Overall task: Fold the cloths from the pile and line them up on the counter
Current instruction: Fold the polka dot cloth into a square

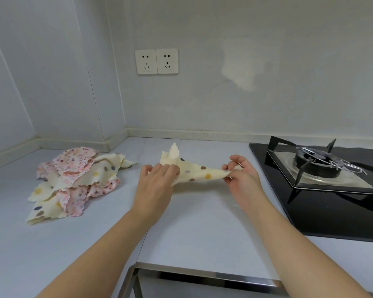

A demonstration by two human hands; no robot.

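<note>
Here the right hand pinches the dotted cloth; the left hand seemingly clasps its other end.

pale counter with a cloth pile at the left and a hob at the right

the pale grey counter fills a corner, with a thin seam crossing it from far to near about the middle and a steel strip along its near edge. a loose pile of cloths, pink flowered ones mixed with cream spotted ones, lies directly on it at the left, well apart from the black glass hob at the right. on the hob stands a black pan support round a burner, over a steel tray.
</note>
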